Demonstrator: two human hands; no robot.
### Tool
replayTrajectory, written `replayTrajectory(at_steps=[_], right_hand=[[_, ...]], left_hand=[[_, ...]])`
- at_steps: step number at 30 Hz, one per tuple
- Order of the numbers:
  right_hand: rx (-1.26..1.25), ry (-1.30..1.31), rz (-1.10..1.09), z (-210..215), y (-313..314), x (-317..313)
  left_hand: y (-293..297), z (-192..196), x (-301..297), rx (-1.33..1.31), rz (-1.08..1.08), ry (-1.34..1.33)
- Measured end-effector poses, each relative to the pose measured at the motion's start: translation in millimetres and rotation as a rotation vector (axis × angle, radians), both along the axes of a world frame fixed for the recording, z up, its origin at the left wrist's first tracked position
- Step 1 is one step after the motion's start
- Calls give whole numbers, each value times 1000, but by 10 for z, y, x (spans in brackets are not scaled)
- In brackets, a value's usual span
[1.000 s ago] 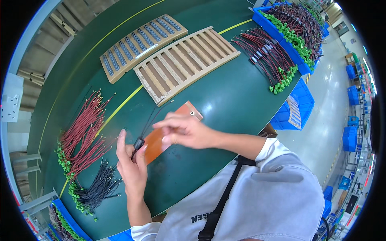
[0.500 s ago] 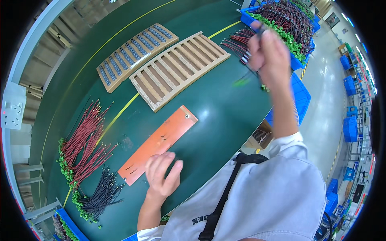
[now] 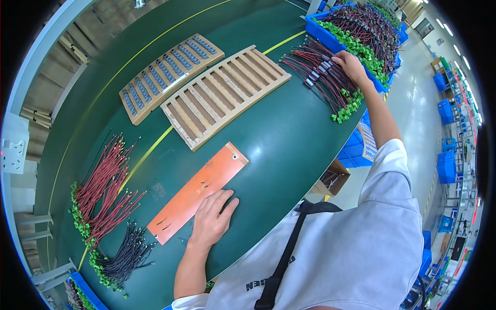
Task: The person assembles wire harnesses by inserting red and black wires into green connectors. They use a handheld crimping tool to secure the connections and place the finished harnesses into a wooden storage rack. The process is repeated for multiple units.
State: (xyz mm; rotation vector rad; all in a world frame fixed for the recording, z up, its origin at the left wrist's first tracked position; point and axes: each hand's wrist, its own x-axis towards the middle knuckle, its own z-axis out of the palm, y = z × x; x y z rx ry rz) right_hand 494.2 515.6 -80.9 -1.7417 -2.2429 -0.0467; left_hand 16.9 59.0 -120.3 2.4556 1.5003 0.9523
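Note:
My left hand (image 3: 213, 217) rests at the near edge of a long orange board (image 3: 194, 194), its fingers stretched out and holding nothing. A few small dark slots and pins show on the board, and there is a round hole at each end. At the far right, the closed fingers of my right hand (image 3: 352, 68) are on a red-and-black wire cable at the edge of a bunch of cables (image 3: 330, 85). These cables have grey cylinders partway along and green connectors (image 3: 347, 107) at their near ends. My fingertips partly hide the held cable.
Two wooden racks stand at the back: one with slots (image 3: 227, 95), one with rows of grey-blue parts (image 3: 170, 67). Red wires (image 3: 106, 175) and black wires (image 3: 129, 253) with green connectors lie at left. A blue bin (image 3: 323, 33) heaped with cables stands at far right.
My right hand has moved down onto the cable bunch with the cable it was carrying through the air. My left hand has stayed by the orange board, its fingers now flatter.

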Motion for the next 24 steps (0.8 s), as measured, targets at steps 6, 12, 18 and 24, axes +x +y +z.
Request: replayTrajectory(at_steps=[6, 12, 18, 24], right_hand=[[113, -2, 192, 164, -87, -341], [-18, -131, 172, 186, 16, -394], [17, -119, 159, 297, -9, -379], [-61, -6, 139, 225, 60, -63]], left_hand=[[8, -11, -9, -9, 13, -38], [10, -16, -13, -5, 8, -45], [-4, -16, -24, -6, 13, -49], [15, -14, -15, -8, -3, -52]])
